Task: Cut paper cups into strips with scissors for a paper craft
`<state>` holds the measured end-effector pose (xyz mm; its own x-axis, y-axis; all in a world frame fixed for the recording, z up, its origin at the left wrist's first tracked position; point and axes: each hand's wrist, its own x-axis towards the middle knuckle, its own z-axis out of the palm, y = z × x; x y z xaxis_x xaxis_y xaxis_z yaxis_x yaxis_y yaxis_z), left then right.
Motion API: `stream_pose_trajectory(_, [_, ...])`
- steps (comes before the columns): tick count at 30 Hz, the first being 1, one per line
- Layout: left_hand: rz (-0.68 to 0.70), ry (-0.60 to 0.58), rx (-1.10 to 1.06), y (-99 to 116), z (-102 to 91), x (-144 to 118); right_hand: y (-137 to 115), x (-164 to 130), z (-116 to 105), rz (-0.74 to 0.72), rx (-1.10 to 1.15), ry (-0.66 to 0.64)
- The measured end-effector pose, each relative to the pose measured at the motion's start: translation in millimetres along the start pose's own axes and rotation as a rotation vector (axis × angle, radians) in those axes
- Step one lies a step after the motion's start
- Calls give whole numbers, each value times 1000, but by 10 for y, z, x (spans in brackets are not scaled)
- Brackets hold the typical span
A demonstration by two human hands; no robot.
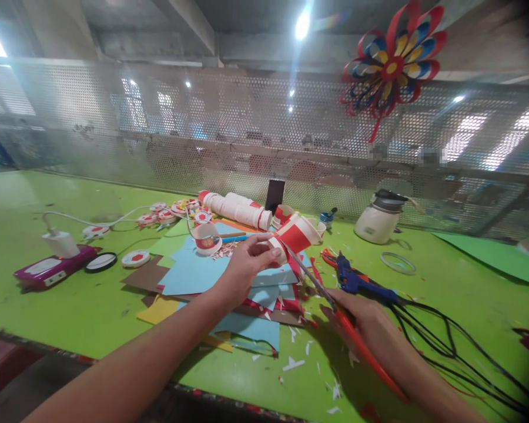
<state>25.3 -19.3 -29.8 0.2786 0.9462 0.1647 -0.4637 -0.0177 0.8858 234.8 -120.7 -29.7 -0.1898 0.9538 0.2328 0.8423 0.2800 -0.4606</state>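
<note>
You hold a red-and-white paper cup [296, 236] over the middle of the green table [62, 305] with scissor blades at its rim.

Your left hand [247, 267] pinches the cup's rim in a narrow grip; your right hand [365, 314] is closed around the red-handled scissors [335, 311], blades slightly parted. Your left fingertips [271, 244] sit just beside the blades, so a slip could nick them, and the thin cup wall could crush or tear crooked. Below lie loose sheets of blue, brown and yellow paper [194, 273] and white scraps; a blue glue gun [357, 281] and its black cables [445, 346] crowd your right wrist and could snag it.
</note>
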Motion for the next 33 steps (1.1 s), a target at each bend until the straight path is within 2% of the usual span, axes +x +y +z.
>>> stream_pose_trajectory(6, [55, -7, 157, -41, 9, -3, 1, 26, 14, 2, 49, -14])
stream_pose_trajectory(13, [114, 9, 226, -34, 16, -16, -90, 9, -50, 5, 44, -5])
stream_pose_trajectory(21, [57, 43, 196, -60, -8, 11, -5, -5, 1, 55, -9, -45])
stream_pose_trajectory(26, [53, 79, 271, -66, -25, 38, 10, 28, 10, 76, 16, -106])
stream_pose_trajectory(30, [31, 110, 235, -88, -41, 57, 27, 42, 9, 43, 44, -47])
stream_pose_trajectory(33, [12, 89, 155, -107, -58, 58, 63, 48, 2, 19, 73, -25])
